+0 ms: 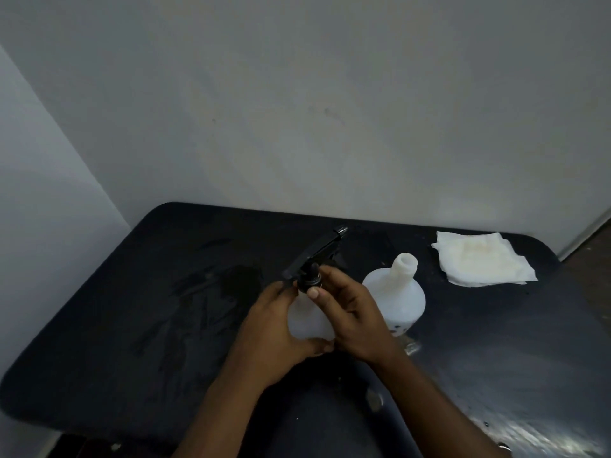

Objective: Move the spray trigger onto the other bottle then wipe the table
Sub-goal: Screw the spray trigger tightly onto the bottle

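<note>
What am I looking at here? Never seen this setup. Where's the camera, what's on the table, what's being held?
There is no robot here: a person works with two bare hands. The single picture comes from a wide-angle camera worn on the person's head, looking forward and down, so the arms enter from the bottom edge.

The surface is a dark table against a pale wall. The left hand wraps the body of a white bottle. The right hand has its fingertips on the collar of the black spray trigger, which sits at that bottle's neck. Whether it is being screwed on or off, one picture cannot tell.

Just to the right stands a second white bottle, its neck open and capless. Further back on the right lies a stack of white paper napkins, untouched.
</note>
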`<state>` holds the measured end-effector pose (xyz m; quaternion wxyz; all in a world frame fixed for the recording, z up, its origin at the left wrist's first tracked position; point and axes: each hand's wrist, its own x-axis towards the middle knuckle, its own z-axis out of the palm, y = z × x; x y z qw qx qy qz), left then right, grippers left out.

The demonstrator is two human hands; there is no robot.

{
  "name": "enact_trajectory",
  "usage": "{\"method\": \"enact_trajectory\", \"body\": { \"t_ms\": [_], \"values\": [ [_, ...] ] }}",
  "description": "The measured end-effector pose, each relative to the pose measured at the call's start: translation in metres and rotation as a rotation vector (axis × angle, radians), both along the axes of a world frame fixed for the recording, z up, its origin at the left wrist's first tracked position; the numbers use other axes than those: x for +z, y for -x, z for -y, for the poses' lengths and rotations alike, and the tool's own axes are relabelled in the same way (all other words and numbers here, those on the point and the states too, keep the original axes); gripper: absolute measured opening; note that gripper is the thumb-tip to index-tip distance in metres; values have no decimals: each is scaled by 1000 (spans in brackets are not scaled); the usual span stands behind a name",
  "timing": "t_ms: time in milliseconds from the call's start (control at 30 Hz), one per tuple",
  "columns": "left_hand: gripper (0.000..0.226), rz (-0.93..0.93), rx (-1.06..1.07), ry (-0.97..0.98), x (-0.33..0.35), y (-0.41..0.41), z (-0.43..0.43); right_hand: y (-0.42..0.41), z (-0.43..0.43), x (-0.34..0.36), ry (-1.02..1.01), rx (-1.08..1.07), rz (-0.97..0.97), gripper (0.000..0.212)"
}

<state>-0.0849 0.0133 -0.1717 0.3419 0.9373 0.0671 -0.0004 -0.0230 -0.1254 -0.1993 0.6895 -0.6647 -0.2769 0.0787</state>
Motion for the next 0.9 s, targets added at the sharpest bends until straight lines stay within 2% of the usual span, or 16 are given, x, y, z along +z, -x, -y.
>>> {"method": "enact_trajectory", "body": {
  "t_ms": [67, 100, 133, 200, 233, 267, 367, 533, 700, 900],
  "values": [
    [67, -129, -79, -150, 28, 1, -28, 0, 1, -2, 16, -11, -3, 26],
    [56, -131, -73, -167, 44, 4, -43, 1, 1, -2, 24, -17, -5, 27],
    [41, -57, -24, -127, 61, 7, -53, 0, 1, -3, 30, -23, -6, 27],
    [16, 267, 151, 92, 91, 13, -50, 0, 1, -5, 31, -34, -1, 28],
    [15, 385, 187, 151, 99, 10, -39, 0, 1, -5, 25, -34, -1, 28],
    [23, 430, 183, 157, 103, 6, -26, -1, 1, -6, 15, -32, -5, 28],
    [37, 382, 126, 77, 97, -7, 5, -1, -1, -5, 6, -43, 0, 32],
    [25, 405, 131, 16, 82, -18, 4, 0, -2, -6, 31, -90, 7, 39],
    [23, 422, 121, -19, 82, -19, 6, 4, -4, -8, -55, -100, -9, 30],
    [24, 439, 140, 17, 81, -17, 8, 7, -6, -6, -119, -23, -104, 35]
  ]
}}
